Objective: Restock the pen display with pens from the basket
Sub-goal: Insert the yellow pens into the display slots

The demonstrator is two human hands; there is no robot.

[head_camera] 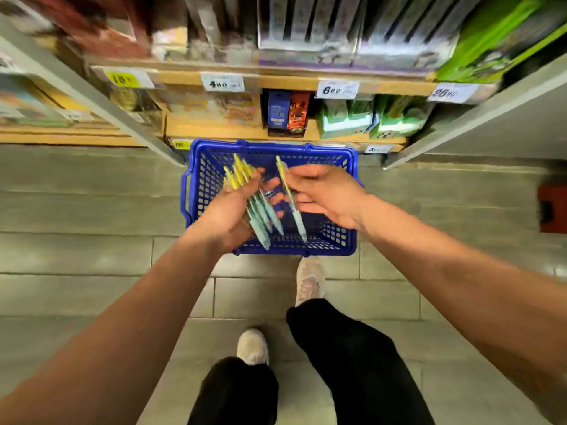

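Note:
A blue plastic basket (199, 191) stands on the floor against the bottom shelf. Above it, my left hand (227, 213) grips a bundle of several pens (256, 207) with yellow tops and pale blue barrels. My right hand (325, 194) pinches a single pen (291, 200) of the same kind, just right of the bundle, its pale blue end pointing toward me. The basket's inside is mostly hidden behind my hands. The shelves above are blurred and no pen display can be told apart.
Wooden shelves (239, 130) with price tags carry boxes: a blue and orange one (287, 113), green packs (346, 118) to its right. Grey uprights flank the bay. My feet (310, 280) stand on the tiled floor behind the basket. A red object (552, 207) lies far right.

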